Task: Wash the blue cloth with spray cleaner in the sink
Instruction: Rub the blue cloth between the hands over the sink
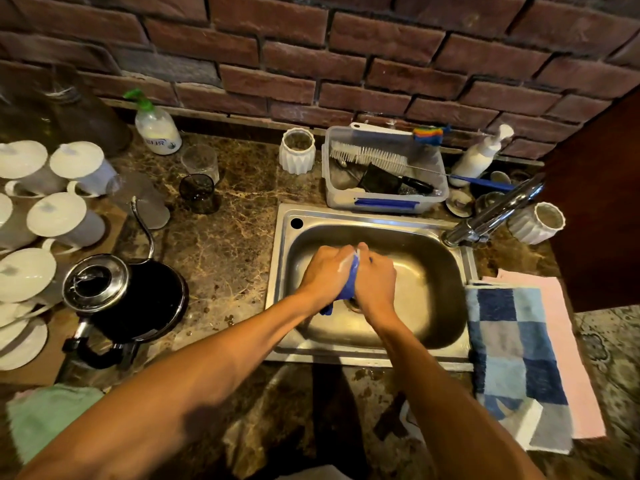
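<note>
The blue cloth (349,285) is bunched between both hands above the sink (429,299). The left hand (327,271) and right hand (375,277) grip it, pressed together. A faucet (495,213) stands right behind, a checked towel (516,358) lies beside the sink.

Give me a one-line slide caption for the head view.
Both hands, left and right, grip the blue cloth over the steel sink.
</note>
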